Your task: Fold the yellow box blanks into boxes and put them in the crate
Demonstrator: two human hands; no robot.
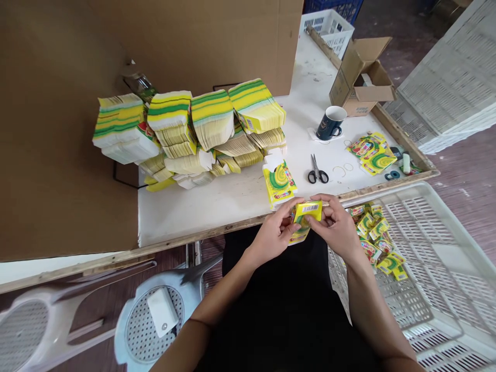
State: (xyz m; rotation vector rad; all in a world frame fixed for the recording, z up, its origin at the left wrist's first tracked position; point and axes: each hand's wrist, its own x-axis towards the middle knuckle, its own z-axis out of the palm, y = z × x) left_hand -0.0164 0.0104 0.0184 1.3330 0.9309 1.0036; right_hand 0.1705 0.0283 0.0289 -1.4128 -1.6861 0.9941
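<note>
Between my two hands, just off the table's front edge, is a small yellow and green printed box (306,231) with a barcode on its upper face. My left hand (274,232) grips its left side, thumb on the front. On the right side, my right hand (336,227) holds it too, with the thumb pressed on the front near the top. Beyond my hands lies a short pile of flat yellow cartons (279,181), white flaps pointing away from me. Farther left, flat cartons are stacked in thick bundles (213,119) against a cardboard wall.
Black-handled scissors (318,173), a dark mug (331,123) and loose yellow packets (372,153) lie on the white table (240,199). An open cardboard box (362,77) stands behind. Below right, a white plastic crate (414,222) holds several yellow boxes (377,232). A stool (135,315) stands lower left.
</note>
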